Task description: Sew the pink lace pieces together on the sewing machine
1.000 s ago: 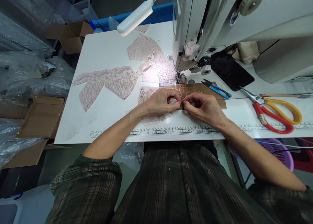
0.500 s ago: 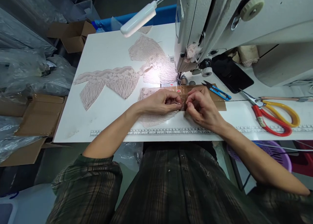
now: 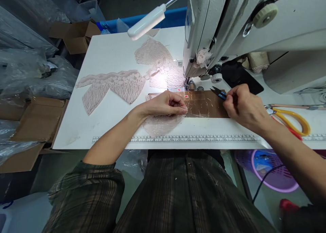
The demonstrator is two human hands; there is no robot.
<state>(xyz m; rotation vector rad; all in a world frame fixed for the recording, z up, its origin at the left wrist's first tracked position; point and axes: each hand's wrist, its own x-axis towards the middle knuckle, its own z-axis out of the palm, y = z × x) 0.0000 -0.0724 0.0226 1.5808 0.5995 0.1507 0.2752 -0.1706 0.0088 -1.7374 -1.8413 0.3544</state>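
My left hand (image 3: 165,105) is closed, pinching the edge of a pale pink lace piece (image 3: 161,122) that lies on the white table (image 3: 102,56) in front of the sewing machine (image 3: 229,26). My right hand (image 3: 241,105) has reached to the right and closes its fingers on the blue-handled thread snips (image 3: 218,92), whose black tips point left. A brown taped patch (image 3: 206,104) lies between the two hands, just before the needle area.
More lace pieces (image 3: 114,85) spread over the table's left and back. Yellow-and-red scissors (image 3: 292,121) lie to the right. A printed ruler (image 3: 191,138) runs along the front edge. A lamp (image 3: 146,21) hangs overhead. A purple basket (image 3: 270,168) sits below right; cardboard boxes (image 3: 73,36) stand left.
My right hand has left the lace beside my left hand and moved right to the blue snips, gripping them. My left hand stays pinched on the lace.
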